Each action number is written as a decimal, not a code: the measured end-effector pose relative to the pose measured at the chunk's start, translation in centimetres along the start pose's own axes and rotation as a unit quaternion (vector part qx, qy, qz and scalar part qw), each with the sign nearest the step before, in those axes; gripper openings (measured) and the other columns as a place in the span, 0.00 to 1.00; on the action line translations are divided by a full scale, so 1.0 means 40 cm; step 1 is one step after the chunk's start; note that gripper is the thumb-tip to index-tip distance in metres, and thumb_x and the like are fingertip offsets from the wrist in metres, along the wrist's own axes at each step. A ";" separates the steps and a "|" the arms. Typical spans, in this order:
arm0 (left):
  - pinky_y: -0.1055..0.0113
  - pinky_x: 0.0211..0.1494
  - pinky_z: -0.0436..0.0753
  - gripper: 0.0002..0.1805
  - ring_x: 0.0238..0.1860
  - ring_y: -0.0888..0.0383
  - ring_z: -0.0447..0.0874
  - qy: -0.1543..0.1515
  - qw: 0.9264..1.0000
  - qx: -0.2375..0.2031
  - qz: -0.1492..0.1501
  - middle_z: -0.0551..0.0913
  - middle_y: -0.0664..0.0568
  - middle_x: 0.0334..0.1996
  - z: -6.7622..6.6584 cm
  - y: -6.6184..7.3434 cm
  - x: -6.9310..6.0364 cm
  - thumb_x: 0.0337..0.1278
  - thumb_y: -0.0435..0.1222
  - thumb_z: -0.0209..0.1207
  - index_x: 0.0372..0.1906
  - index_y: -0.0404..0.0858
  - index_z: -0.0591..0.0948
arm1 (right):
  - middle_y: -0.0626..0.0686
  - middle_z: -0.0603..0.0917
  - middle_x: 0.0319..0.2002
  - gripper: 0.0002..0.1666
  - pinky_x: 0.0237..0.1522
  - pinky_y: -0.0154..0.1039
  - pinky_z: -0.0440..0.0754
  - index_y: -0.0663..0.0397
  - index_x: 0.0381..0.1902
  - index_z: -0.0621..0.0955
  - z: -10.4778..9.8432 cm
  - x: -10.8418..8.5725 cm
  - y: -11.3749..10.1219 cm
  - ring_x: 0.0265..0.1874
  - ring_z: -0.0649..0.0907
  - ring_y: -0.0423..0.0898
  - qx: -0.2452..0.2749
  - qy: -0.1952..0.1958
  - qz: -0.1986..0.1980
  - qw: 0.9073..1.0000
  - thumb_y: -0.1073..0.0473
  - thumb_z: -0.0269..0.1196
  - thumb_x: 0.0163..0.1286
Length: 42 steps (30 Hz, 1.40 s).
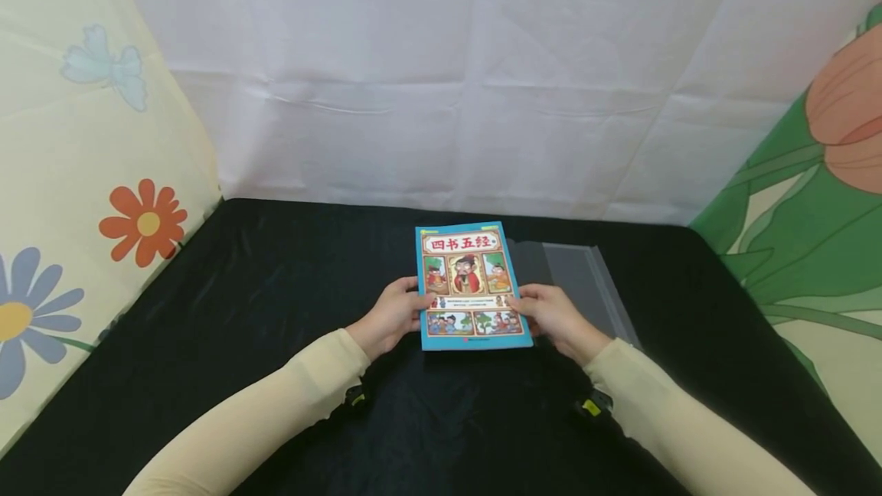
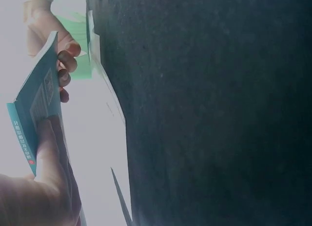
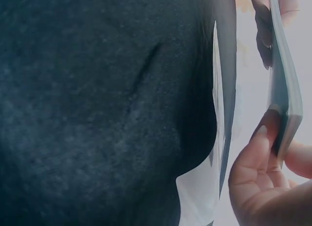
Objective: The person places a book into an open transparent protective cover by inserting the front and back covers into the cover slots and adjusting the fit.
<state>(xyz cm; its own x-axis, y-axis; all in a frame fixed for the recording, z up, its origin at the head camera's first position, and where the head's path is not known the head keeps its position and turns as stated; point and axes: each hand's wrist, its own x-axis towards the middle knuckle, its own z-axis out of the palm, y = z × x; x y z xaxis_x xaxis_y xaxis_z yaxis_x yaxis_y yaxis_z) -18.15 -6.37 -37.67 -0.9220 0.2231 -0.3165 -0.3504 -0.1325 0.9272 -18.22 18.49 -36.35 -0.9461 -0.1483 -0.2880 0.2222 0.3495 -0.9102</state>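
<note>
A blue-bordered book with cartoon pictures and large red characters on its cover is held upright-reading in the head view. My left hand grips its left edge, thumb on the front and fingers behind. On the opposite edge my right hand pinches it the same way. The left wrist view shows the left hand against the book's teal back. In the right wrist view the right hand holds a corner of the book, which is lifted off the table.
A clear plastic sleeve lies on the black tablecloth, behind and right of the book, partly hidden by it and the right hand. A white cloth backdrop stands at the back, with flower-patterned panels on both sides.
</note>
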 end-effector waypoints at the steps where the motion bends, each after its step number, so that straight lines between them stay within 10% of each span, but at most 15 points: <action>1: 0.52 0.53 0.80 0.23 0.50 0.46 0.83 0.001 1.000 0.000 0.000 0.79 0.35 0.53 0.002 -0.001 0.000 0.73 0.31 0.48 0.68 0.29 0.61 | 0.50 0.85 0.31 0.24 0.30 0.37 0.81 0.76 0.60 0.70 -0.001 -0.001 0.001 0.26 0.83 0.41 0.002 -0.002 -0.001 1.000 0.60 0.53 0.76; 42: 0.52 0.53 0.80 0.23 0.50 0.46 0.83 -0.016 1.000 -0.009 -0.002 0.80 0.35 0.52 0.076 -0.019 0.032 0.74 0.30 0.47 0.68 0.27 0.61 | 0.47 0.85 0.29 0.28 0.30 0.37 0.83 0.76 0.65 0.65 -0.059 -0.021 0.037 0.24 0.84 0.40 0.036 0.027 0.033 0.998 0.60 0.53 0.76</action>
<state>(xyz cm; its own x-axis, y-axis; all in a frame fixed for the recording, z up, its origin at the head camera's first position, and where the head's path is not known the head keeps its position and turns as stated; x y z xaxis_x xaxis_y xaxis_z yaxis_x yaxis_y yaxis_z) -18.54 -3.05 -38.16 -0.9148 0.2545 -0.3137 -0.3576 -0.1492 0.9219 -17.64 21.29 -36.74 -0.9397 -0.0764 -0.3334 0.2991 0.2892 -0.9093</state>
